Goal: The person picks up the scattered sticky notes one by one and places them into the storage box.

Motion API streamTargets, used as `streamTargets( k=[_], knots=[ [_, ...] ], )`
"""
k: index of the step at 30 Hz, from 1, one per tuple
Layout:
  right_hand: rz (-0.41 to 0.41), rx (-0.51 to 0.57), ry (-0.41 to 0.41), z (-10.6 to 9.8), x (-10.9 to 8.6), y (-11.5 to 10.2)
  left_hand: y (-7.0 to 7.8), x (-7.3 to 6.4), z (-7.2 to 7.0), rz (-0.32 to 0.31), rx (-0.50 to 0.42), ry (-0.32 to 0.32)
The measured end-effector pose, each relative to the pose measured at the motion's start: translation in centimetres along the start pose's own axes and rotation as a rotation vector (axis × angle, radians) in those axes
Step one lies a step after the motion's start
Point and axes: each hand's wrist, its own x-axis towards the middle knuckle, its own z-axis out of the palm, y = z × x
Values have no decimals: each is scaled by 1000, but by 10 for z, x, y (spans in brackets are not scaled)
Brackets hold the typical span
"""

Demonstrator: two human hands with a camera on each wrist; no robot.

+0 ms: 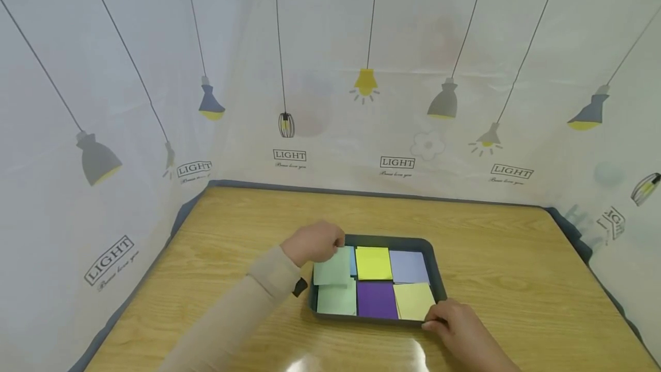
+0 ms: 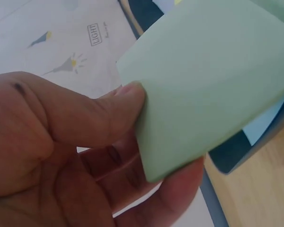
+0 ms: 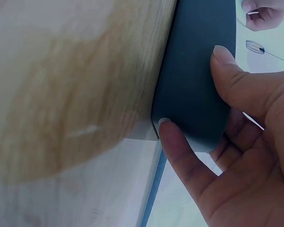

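My left hand (image 1: 316, 241) pinches a pale green square of paper (image 1: 332, 267) by its far corner, above the left end of the dark tray (image 1: 439, 280). In the left wrist view the thumb lies at the paper's edge, with fingers beneath. Under this paper, a blue square (image 1: 353, 260) shows only as a strip. Another pale green stack (image 1: 338, 300) lies in the tray's near left part. My right hand (image 1: 458, 326) grips the tray's near right corner; in the right wrist view its thumb is near the rim and a fingertip at the base.
Also in the tray lie yellow (image 1: 374, 264), lavender (image 1: 409, 267), purple (image 1: 377, 299) and pale yellow (image 1: 415, 302) paper squares. The tray stands on a wooden table (image 1: 248, 223). White sheeting (image 1: 330, 45) printed with lamps walls in the table's back and sides.
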Motion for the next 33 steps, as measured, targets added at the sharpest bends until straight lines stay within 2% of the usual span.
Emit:
streamTargets(
  k=[5,11,16,20,28,33],
  knots=[
    [-6,12,-7,0,-1,1,5,1,11,5,65,-45],
    [8,9,-17,0,0,2,10,-1,19,33,59,-73],
    [9,11,-27,0,1,1,13,-3,29,62,93,-88],
    [20,16,-29,1,2,0,13,-6,37,66,118,-73],
    [9,18,-28,1,2,0,15,-8,46,14,142,-57],
    [17,22,-38,0,3,0,16,-7,49,3,152,-40]
  ],
)
